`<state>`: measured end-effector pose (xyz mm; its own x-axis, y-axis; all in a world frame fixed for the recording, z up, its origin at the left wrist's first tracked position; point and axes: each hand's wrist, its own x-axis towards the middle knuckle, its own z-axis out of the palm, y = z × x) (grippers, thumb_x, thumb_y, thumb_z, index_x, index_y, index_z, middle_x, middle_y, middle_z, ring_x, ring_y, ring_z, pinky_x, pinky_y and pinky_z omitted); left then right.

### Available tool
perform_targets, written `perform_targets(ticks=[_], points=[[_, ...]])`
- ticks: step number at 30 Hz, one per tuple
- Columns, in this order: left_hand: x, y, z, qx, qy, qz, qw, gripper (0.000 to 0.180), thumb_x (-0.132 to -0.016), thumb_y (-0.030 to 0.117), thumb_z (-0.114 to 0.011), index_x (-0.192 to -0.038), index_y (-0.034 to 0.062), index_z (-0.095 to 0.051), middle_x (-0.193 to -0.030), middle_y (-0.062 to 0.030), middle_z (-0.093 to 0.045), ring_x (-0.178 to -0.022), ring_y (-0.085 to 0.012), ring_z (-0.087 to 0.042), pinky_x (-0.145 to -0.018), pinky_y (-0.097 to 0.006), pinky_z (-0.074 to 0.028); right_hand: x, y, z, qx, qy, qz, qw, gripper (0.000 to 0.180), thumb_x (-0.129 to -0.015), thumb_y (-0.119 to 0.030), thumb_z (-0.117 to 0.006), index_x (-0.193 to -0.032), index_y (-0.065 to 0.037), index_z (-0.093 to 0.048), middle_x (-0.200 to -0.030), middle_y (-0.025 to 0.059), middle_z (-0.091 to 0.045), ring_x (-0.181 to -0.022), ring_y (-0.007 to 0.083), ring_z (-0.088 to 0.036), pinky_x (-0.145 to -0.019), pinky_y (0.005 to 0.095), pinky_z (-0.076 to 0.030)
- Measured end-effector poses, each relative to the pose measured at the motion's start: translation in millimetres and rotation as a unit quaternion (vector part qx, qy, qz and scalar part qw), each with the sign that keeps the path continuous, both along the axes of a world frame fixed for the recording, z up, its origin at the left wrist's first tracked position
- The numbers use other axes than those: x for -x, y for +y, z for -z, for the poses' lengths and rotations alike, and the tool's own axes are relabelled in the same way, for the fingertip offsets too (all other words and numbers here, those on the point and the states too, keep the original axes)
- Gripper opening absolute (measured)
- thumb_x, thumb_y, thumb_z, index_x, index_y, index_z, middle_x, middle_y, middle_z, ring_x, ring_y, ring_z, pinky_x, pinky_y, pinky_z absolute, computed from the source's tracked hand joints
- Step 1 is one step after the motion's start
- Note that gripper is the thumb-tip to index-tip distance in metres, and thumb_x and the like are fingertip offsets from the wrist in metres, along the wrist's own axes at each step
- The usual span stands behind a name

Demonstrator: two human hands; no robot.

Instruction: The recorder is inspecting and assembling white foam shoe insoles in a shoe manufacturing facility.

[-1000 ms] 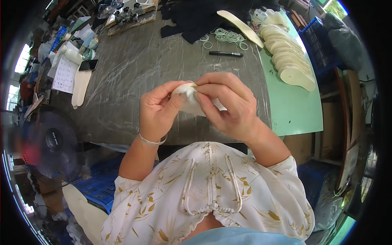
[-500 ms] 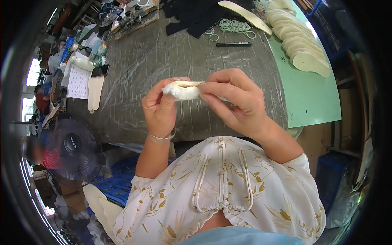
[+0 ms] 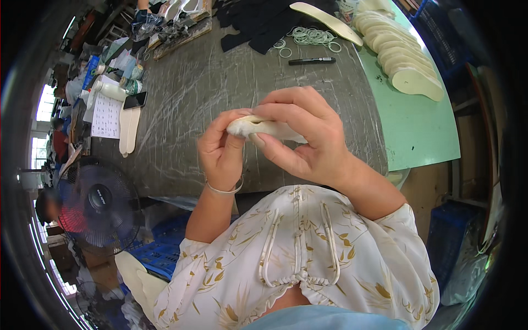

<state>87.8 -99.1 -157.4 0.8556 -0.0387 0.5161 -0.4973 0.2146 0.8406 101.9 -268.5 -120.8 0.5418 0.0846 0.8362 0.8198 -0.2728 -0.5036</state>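
Note:
Both hands grip a white, fluffy-surfaced piece [image 3: 276, 131] above the table, in front of my chest. A cream layer and a narrow slit-like gap show along its upper edge; its full shape is hidden by the hands. My left hand [image 3: 219, 144], wearing a bracelet, pinches its left end between thumb and fingers. My right hand [image 3: 314, 132] is closed over the rest, with the fingers on the upper edge and the thumb on the near face, close to the left fingertips.
On the grey covered table [image 3: 181, 104] lie a black marker [image 3: 312, 61], pale green rings [image 3: 313, 37] and dark cloth pieces [image 3: 258, 27]. Cream insoles [image 3: 415, 82] overlap on the green board at right. A phone [image 3: 135, 100], bottle [image 3: 110, 88] and written sheet [image 3: 104, 116] lie left, above a fan [image 3: 99, 198].
My right hand has slid left along the fluffy piece, its thumb now near my left fingers. The gap in the piece looks narrower. My left hand has shifted slightly right and down.

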Motion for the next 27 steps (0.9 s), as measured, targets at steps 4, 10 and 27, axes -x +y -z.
perform_targets(ticks=[4, 10, 27], points=[[-0.7, 4.8, 2.9, -0.047, -0.014, 0.015, 0.999, 0.025, -0.093, 0.013, -0.057, -0.114, 0.0000, -0.057, -0.114, -0.0139, -0.060, -0.101, -0.0198, -0.059, -0.089, -0.033, -0.048, 0.9, 1.3, -1.2, 0.013, 0.023, 0.001, 1.000, 0.021, -0.069, -0.010, -0.074, -0.089, -0.007, -0.068, -0.085, 0.0053, -0.063, -0.073, 0.0219, -0.059, -0.063, 0.0327, -0.047], [-5.7, 4.3, 5.1, 0.035, 0.002, 0.024, 0.999, 0.023, -0.093, 0.013, -0.056, -0.112, 0.0004, -0.057, -0.110, -0.0121, -0.061, -0.101, -0.0204, -0.058, -0.090, -0.034, -0.046, 1.2, 2.7, 0.7, -0.002, 0.059, -0.049, 0.997, 0.024, -0.072, 0.000, -0.067, -0.095, -0.003, -0.067, -0.091, 0.0097, -0.064, -0.077, 0.0261, -0.062, -0.066, 0.0331, -0.052], [-23.6, 9.5, 10.8, 0.092, -0.032, 0.048, 0.994, 0.022, -0.095, 0.016, -0.051, -0.111, 0.0023, -0.054, -0.107, -0.0111, -0.058, -0.108, -0.0282, -0.052, -0.097, -0.041, -0.040, 1.4, -12.1, 24.2, 0.041, 0.003, 0.069, 0.997, 0.020, -0.067, -0.008, -0.076, -0.083, -0.009, -0.065, -0.082, 0.0015, -0.059, -0.068, 0.0183, -0.055, -0.060, 0.0304, -0.042]])
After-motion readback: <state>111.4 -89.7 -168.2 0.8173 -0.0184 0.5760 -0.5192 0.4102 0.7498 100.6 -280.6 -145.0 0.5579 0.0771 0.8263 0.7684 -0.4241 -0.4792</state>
